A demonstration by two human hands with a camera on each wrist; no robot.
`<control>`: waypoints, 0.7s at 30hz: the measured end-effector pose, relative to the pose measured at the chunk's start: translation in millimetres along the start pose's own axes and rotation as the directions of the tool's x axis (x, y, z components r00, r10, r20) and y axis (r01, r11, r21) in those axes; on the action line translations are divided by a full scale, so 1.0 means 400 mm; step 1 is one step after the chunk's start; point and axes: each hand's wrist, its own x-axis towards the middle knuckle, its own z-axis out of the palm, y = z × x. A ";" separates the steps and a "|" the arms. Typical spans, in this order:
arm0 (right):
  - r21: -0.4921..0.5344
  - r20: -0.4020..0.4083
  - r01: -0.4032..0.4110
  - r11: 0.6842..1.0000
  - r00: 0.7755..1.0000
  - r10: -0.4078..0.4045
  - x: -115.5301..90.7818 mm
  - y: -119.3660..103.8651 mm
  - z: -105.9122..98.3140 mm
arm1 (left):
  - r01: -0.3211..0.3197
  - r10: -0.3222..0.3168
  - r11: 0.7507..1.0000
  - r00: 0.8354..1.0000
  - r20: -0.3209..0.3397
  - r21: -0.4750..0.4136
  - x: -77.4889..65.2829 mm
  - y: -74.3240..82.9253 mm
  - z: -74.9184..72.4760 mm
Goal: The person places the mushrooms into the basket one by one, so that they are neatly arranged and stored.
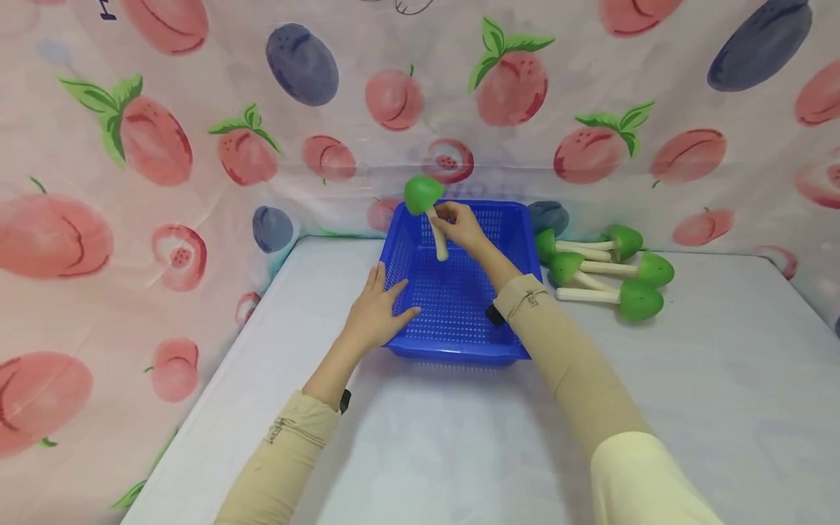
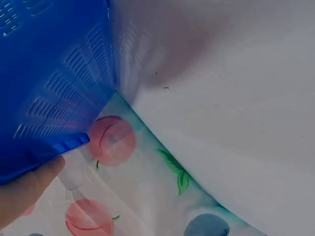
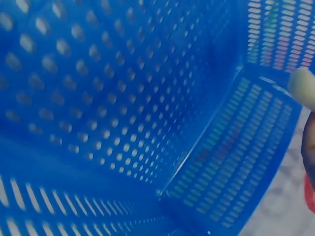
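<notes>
My right hand pinches the pale stem of a toy mushroom with a green cap. Cap up and tilted, it is held over the far left part of a blue plastic basket. In the right wrist view, the stem's end and a bit of a finger show at the right edge. My left hand rests on the basket's left rim with fingers straight and spread. A finger touches the rim in the left wrist view. No mushroom lies on the visible basket floor.
Several more green-capped toy mushrooms lie in a pile right of the basket. Everything stands on a white-covered table. A fruit-printed cloth hangs behind and along the left side.
</notes>
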 end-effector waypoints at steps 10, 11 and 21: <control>-0.399 0.057 -0.020 0.917 0.997 0.047 -0.005 0.092 -0.034 | -0.032 0.032 0.999 0.999 0.036 0.009 0.011 0.019 0.008; -0.436 0.059 -0.021 0.900 0.997 0.051 -0.006 0.100 -0.036 | -0.033 0.032 0.999 0.999 0.031 0.010 0.012 0.021 0.007; -0.694 0.189 0.035 0.719 0.973 0.136 0.002 0.125 -0.007 | -0.005 0.005 1.000 1.000 -0.008 -0.010 0.002 0.007 0.001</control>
